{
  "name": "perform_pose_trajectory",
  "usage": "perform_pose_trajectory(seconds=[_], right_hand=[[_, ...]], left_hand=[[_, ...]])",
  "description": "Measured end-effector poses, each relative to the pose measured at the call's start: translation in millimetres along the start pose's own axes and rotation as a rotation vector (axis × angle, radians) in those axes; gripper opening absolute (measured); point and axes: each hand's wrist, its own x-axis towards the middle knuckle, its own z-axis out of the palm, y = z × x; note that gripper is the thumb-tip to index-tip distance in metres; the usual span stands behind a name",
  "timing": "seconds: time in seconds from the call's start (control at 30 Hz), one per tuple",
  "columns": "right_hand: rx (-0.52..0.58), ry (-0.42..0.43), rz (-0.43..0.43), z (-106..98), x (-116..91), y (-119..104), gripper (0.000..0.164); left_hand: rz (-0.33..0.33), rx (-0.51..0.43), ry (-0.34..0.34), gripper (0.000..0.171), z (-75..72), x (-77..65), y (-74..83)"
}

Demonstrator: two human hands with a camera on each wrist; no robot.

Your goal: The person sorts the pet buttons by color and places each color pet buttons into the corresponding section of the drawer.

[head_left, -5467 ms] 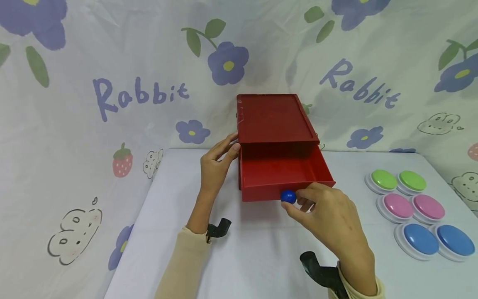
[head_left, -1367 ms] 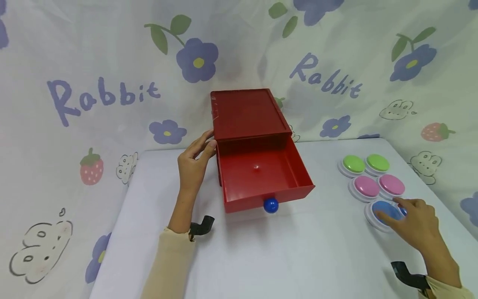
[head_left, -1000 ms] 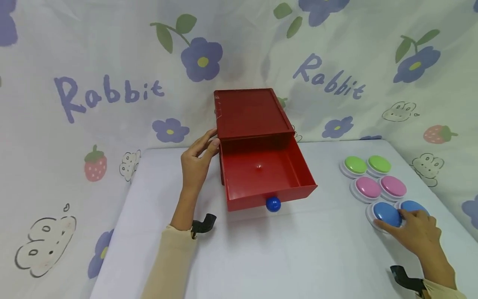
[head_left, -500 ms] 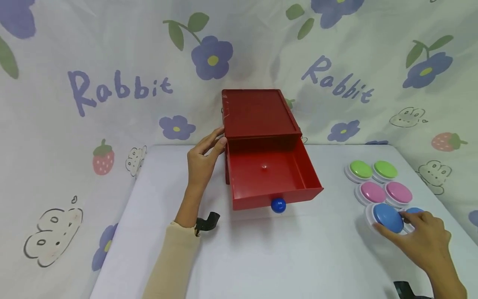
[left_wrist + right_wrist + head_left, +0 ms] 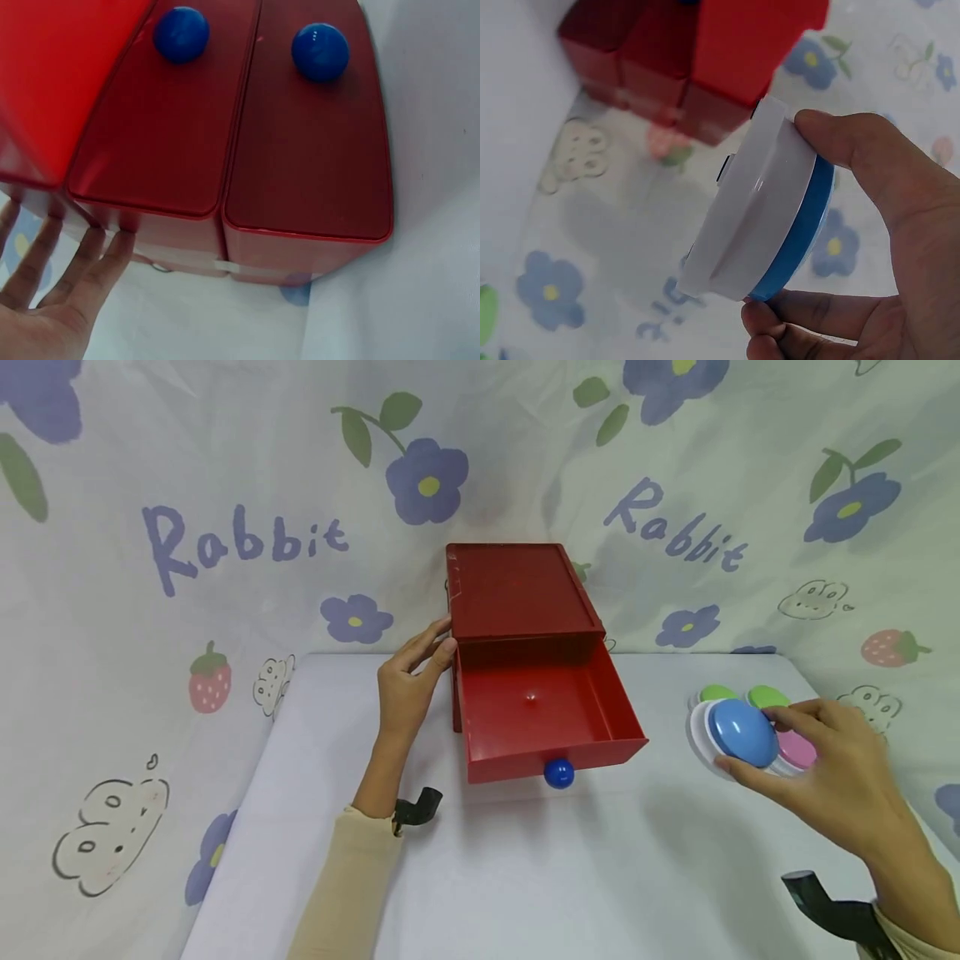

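My right hand (image 5: 847, 768) pinches a round push button (image 5: 742, 732) with a blue dome and white base between thumb and fingers, raised off the table and tilted. In the right wrist view the button (image 5: 761, 214) shows edge-on, small dark feet under its base. My left hand (image 5: 408, 689) rests with extended fingers against the left side of a red drawer cabinet (image 5: 525, 589). Its top drawer (image 5: 558, 760) is pulled out, with nothing lying in it, and has a blue ball knob (image 5: 558, 773). Two lower drawers with blue knobs (image 5: 320, 52) are closed in the left wrist view.
Behind the held button, green buttons (image 5: 767, 696) and a pink button (image 5: 797, 750) stand on the white table (image 5: 570, 877), partly covered. My right hand hides the other blue button. A patterned cloth (image 5: 285, 460) hangs behind the cabinet.
My right hand let go of the knob after the drawer came further out, moved right, grasped the front-left blue button and lifted it up and leftward. My left hand stays against the cabinet.
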Motion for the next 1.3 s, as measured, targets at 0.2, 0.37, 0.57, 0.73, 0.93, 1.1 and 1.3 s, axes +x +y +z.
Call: perform_pose_trajectory(seconds=[0.2, 0.37, 0.57, 0.73, 0.93, 1.1, 1.3], right_hand=[[0.047, -0.005, -0.084, -3, 23, -42, 0.074], [0.121, 0.004, -0.188, 2, 39, -76, 0.074], [0.145, -0.042, -0.259, 25, 55, -117, 0.069], [0.171, -0.058, -0.323, 45, 65, -142, 0.068], [0.143, -0.100, -0.355, 64, 72, -161, 0.075], [0.178, -0.165, -0.336, 75, 66, -159, 0.078], [0.243, -0.066, -0.257, 65, 48, -130, 0.061]], left_hand=[[-0.003, 0.014, 0.017, 0.035, -0.8, -0.9, 0.3], [-0.005, 0.008, 0.011, 0.035, 2.3, -0.3, -0.2], [-0.018, 0.001, 0.025, 0.034, 2.1, -0.6, -0.9], [-0.015, -0.001, 0.020, 0.035, -0.1, -0.7, -0.2], [-0.010, 0.014, 0.020, 0.035, -1.0, -1.4, 1.5], [-0.010, 0.041, 0.019, 0.035, -1.4, -2.4, 2.2], [-0.008, 0.052, 0.012, 0.036, -2.2, -2.2, 2.9]])
